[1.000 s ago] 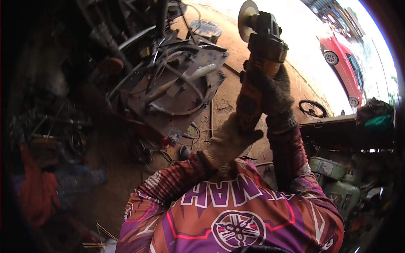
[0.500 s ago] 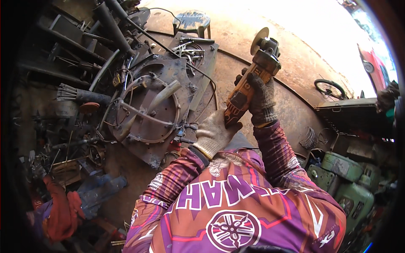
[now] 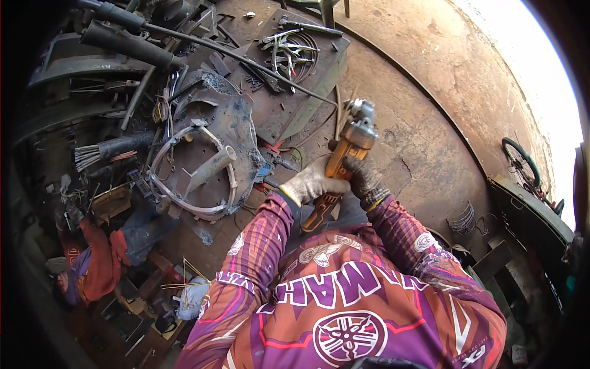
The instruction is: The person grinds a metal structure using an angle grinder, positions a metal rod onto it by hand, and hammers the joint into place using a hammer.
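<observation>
In front of my chest, a yellow-and-black angle grinder [image 3: 347,154] points up and slightly right, its metal gear head at the far end. The thin disc beside the head is seen nearly edge-on and is hard to make out. My left hand [image 3: 312,182], in a pale knit glove, wraps round the rear part of the body. My right hand [image 3: 367,179], in a darker, dirty glove, closes on the body nearer the head. To the left of the grinder, a metal ring frame [image 3: 161,186] with a short pipe [image 3: 212,167] lies on a dark steel plate [image 3: 246,138].
Beyond the plate, a metal table [image 3: 261,123] bears a coil of cable with clamps [image 3: 294,55]. A long bar [image 3: 227,58] crosses above it. At lower left, a person in a red top [image 3: 101,261] is close by. A bicycle wheel [image 3: 521,161] stands at far right.
The grinder and both hands have come lower and nearer my body, with the grinder's head turned so its disc shows less. My view has shifted, bringing the ring frame lower.
</observation>
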### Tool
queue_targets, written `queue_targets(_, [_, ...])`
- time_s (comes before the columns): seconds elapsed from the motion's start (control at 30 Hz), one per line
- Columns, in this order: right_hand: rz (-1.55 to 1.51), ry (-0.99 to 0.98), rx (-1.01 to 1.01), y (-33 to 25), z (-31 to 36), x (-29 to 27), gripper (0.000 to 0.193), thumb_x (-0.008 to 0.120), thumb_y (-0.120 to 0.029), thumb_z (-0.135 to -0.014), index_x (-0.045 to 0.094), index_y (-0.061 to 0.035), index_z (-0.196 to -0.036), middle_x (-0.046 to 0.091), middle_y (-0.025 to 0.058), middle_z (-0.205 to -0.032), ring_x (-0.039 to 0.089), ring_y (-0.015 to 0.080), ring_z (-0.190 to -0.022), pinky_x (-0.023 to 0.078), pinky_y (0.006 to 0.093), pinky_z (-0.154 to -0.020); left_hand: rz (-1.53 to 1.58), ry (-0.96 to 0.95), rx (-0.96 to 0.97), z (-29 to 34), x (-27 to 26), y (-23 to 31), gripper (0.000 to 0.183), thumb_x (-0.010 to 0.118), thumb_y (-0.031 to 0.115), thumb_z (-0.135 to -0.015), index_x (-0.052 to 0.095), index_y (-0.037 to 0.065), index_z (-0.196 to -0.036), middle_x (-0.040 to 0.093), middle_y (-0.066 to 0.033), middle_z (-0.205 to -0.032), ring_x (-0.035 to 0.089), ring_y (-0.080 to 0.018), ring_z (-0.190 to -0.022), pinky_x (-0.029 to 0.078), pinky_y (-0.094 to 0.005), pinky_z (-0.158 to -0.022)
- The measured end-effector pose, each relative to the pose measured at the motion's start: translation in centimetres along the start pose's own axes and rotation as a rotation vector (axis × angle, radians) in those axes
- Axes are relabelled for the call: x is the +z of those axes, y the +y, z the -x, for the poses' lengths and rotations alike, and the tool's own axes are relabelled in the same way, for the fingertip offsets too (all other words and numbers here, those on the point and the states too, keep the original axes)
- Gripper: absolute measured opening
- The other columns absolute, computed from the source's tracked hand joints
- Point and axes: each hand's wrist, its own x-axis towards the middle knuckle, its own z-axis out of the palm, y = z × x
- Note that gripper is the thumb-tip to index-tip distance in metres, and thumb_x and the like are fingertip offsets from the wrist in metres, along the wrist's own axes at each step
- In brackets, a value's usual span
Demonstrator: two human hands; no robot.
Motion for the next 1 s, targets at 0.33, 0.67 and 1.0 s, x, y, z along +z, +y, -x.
queue_targets(0.33, [1.368, -0.001, 0.401, -3.8, -2.5, -1.8, 0.078, 0.071, -0.049, -0.09, 0.048, -0.0018, -0.148, 0.057, 0.0225, -0.144, 0.055, 0.0332, -0.135, 0.042, 0.0423, -0.113, 0.022, 0.806, -0.276, -0.8, -2.7, -11.4, 0.058, 0.087, 0.033, -0.068, 0.065, 0.0, -0.11, 0.073, -0.0139, -0.1, 0.071, -0.0279, -0.091, 0.056, -0.0405, -0.085])
queue_targets(0.67, [1.415, 0.501, 0.609, -11.8, 7.5, -15.1, 0.079, 0.058, -0.059, -0.096, 0.049, -0.0007, -0.149, 0.052, 0.0215, -0.15, 0.05, 0.0337, -0.14, 0.036, 0.0395, -0.118, 0.214, 1.443, -0.426, -10.9, -16.8, -14.2, 0.061, 0.09, 0.038, -0.067, 0.067, -0.004, -0.104, 0.07, -0.0133, -0.088, 0.067, -0.0268, -0.071, 0.056, -0.0431, -0.066])
queue_targets(1.0, [1.309, 0.758, 0.698, -14.4, 14.8, -15.2, 0.073, 0.056, -0.058, -0.095, 0.054, -0.0069, -0.146, 0.058, 0.0188, -0.145, 0.054, 0.0345, -0.135, 0.038, 0.0433, -0.116, 0.137, 1.447, -0.699, -16.1, -16.2, -9.3, 0.078, 0.089, 0.049, -0.067, 0.067, -0.008, -0.115, 0.073, -0.0215, -0.109, 0.073, -0.0346, -0.09, 0.06, -0.0478, -0.079])
